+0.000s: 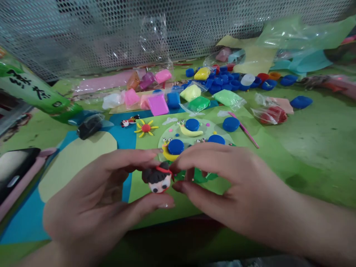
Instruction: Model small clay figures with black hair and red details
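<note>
A small clay doll head (pixel 159 180) with black hair, a red band and big eyes is held between the thumb and fingers of my left hand (pixel 102 189). My right hand (pixel 222 178) is at the head's right side, its thumb and index finger pinched around the end of the red band; exactly what they grip is hard to see. Behind the hands lies a green sheet (pixel 150 148) with a yellow-rayed clay sun (pixel 146 128), clay snails and blue caps (pixel 192 124). My right hand partly hides the snails.
Bagged clay lumps (pixel 158 104) and a pile of blue caps (pixel 222 81) lie farther back. A green bottle (pixel 36 89) leans at the left, above a phone (pixel 16 174). A pink tool (pixel 244 130) rests right of the caps. A perforated metal panel (pixel 111 33) stands behind.
</note>
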